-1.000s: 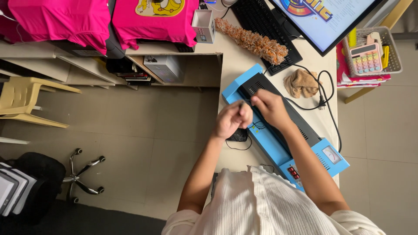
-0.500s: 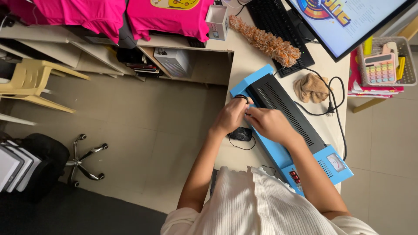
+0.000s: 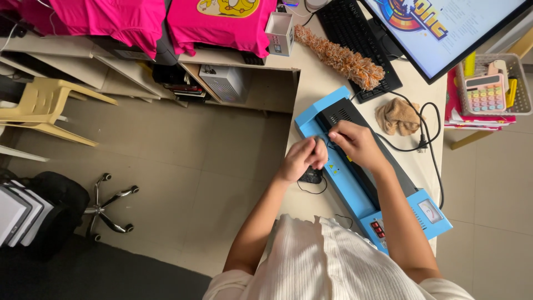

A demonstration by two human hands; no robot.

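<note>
A long blue and black machine (image 3: 422, 214) lies diagonally on the beige desk (image 3: 311, 91). My left hand (image 3: 302, 158) is at the machine's near edge with fingers pinched together on something small and thin that I cannot make out. My right hand (image 3: 355, 143) rests on the black top of the machine, fingertips close to the left hand. A small black object (image 3: 312, 176) with a thin cable lies on the desk just below my left hand.
On the desk are a black keyboard (image 3: 355, 33), a fluffy orange duster (image 3: 340, 55), a crumpled tan cloth (image 3: 397, 116), a black cable (image 3: 427, 139) and a monitor (image 3: 444, 28). A basket with a pastel calculator (image 3: 484, 91) stands right. Pink shirts (image 3: 222, 22), a yellow chair (image 3: 47, 105).
The view has shifted slightly. My hands stay together at the machine's near end; the left hand's fingers have closed into a pinch beside the right fingertips.
</note>
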